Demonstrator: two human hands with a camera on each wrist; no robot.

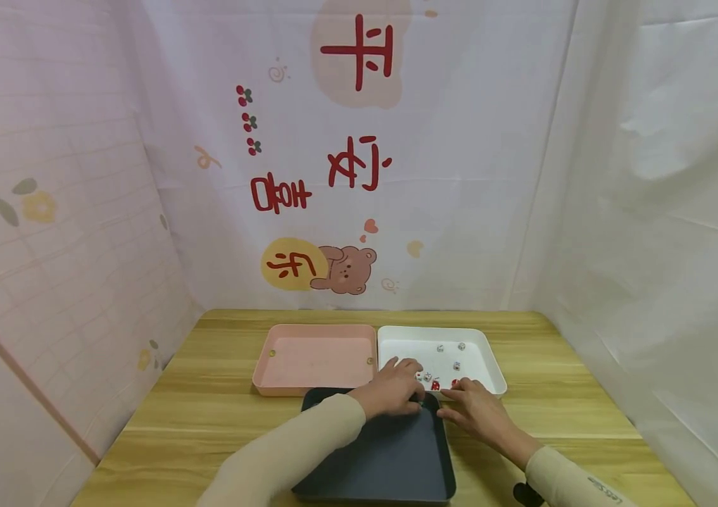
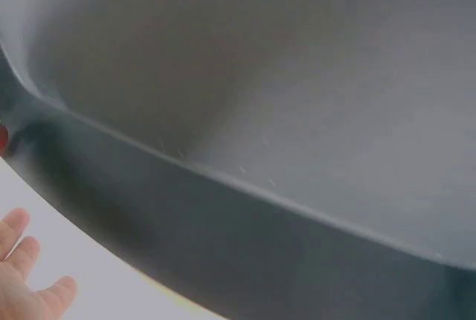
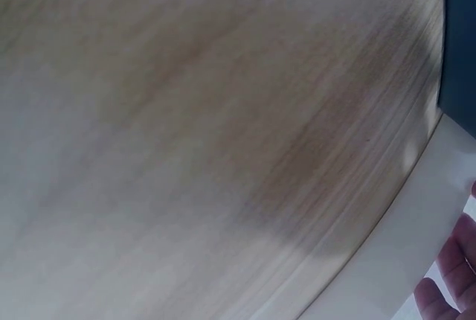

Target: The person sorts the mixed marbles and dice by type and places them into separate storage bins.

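My left hand [image 1: 393, 389] reaches over the shared edge of the dark tray [image 1: 391, 458] and the white tray [image 1: 492, 366]. Its fingertips [image 2: 22, 253] lie apart over a white surface in the left wrist view. To its right, my right hand [image 1: 478, 414] leans over the white tray's front wall, with fingertips beside a small red piece [image 1: 436, 385] with pale spots. Another red piece [image 1: 455, 382] lies close to those fingers. Several small white dice-like pieces [image 1: 457, 366] are scattered in the white tray. Neither hand visibly holds anything; parts of the fingers are hidden.
A pink tray [image 1: 321, 359] stands left of the white one, with small yellowish pieces [image 1: 369, 360] near its sides. All trays rest on a wood-grain table [image 1: 194, 408]. A round black object [image 1: 527, 494] lies by my right forearm. Printed cloth [image 1: 460, 176] hangs behind.
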